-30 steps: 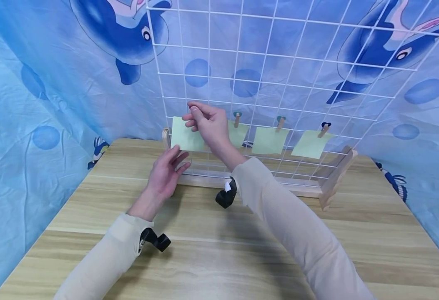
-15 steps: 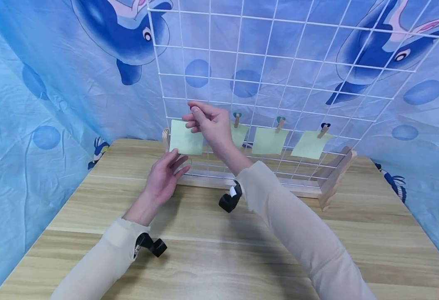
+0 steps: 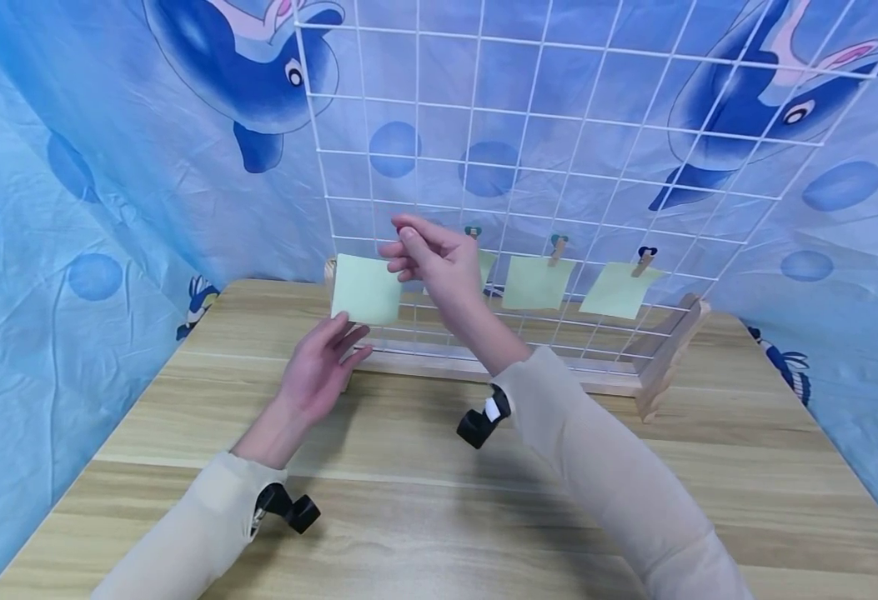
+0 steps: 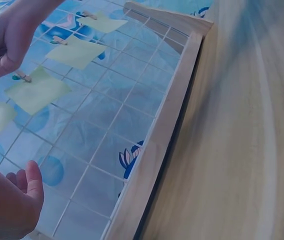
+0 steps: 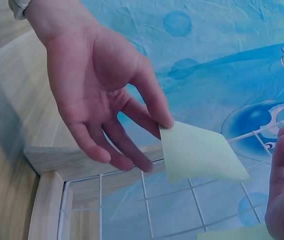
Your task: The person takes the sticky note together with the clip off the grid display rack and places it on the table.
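Observation:
My left hand (image 3: 311, 375) pinches a pale green paper note (image 3: 367, 287) at its lower left corner, thumb on the front. In the right wrist view that note (image 5: 199, 152) stands out from the fingertips, in front of the grid. Just right of it is my right hand (image 3: 446, 267), thumb and index finger pinched together, other fingers curled. A small dark spot shows between those tips; most of whatever it is stays hidden. Wooden clothespins with heart tops hold further green notes on the white wire grid (image 3: 536, 108): one note (image 3: 539, 282) mid-row, another (image 3: 620, 290) at right.
The grid stands in a wooden base (image 3: 596, 382) with a side support (image 3: 674, 358) at the right, on a wood-grain table (image 3: 423, 517). Blue cloth (image 3: 108, 217) with dolphin figures hangs behind and at both sides. The right forearm crosses before the grid.
The left hand has drawn the note down and slightly left, toward me. My right hand has shifted right and a little down, still pinching, so the held note's face is uncovered.

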`<state>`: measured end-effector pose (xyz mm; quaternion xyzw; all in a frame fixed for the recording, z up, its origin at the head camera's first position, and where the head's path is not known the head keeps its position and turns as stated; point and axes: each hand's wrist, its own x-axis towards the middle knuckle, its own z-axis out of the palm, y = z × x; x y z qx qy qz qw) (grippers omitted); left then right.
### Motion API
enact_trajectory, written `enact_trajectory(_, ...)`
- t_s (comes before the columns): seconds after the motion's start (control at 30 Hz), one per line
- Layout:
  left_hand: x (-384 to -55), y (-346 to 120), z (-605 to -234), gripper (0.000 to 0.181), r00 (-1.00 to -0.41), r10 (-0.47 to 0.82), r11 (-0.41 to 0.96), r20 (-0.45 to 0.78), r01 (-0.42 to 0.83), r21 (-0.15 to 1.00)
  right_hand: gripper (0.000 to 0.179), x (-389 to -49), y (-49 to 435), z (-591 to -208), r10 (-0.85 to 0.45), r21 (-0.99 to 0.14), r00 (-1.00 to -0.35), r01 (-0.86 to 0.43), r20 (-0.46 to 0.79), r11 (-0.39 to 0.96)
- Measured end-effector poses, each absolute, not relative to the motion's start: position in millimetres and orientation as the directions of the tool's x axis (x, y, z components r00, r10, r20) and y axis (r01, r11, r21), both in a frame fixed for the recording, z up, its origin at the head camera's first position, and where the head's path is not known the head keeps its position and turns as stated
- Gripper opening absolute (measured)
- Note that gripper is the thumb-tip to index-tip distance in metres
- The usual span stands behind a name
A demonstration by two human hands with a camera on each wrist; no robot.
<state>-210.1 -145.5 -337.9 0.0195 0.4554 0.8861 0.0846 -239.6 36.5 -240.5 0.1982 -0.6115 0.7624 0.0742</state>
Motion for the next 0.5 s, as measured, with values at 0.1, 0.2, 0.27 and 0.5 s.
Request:
enact_trajectory(0.1,-206,-149,-340,0.013,-0.985,0.163,-0.572,-0.056,-0.140,0.808,0.028,-234,45,-245,-0.132,-0.909,-0.916,-0.340,0.378,-0.242)
enact_trajectory(0.2,-201,-154,-343,0.014,-0.982,0.176,-0.571,-0.064,-0.155,0.806,0.028,-229,54,-251,-0.138,-0.919,-0.923,-0.325,0.360,-0.226)
enact_trajectory(0.27,-198,-157,-345,0.015,-0.980,0.187,-0.578,-0.065,-0.164,0.800,0.028,-226,62,-256,-0.142,-0.926,-0.928,-0.313,0.346,-0.211)
enact_trajectory(0.5,-187,-169,-354,0.018,-0.976,0.204,-0.570,-0.080,-0.184,0.801,0.029,-214,88,-274,-0.144,-0.958,-0.954,-0.242,0.264,-0.151)
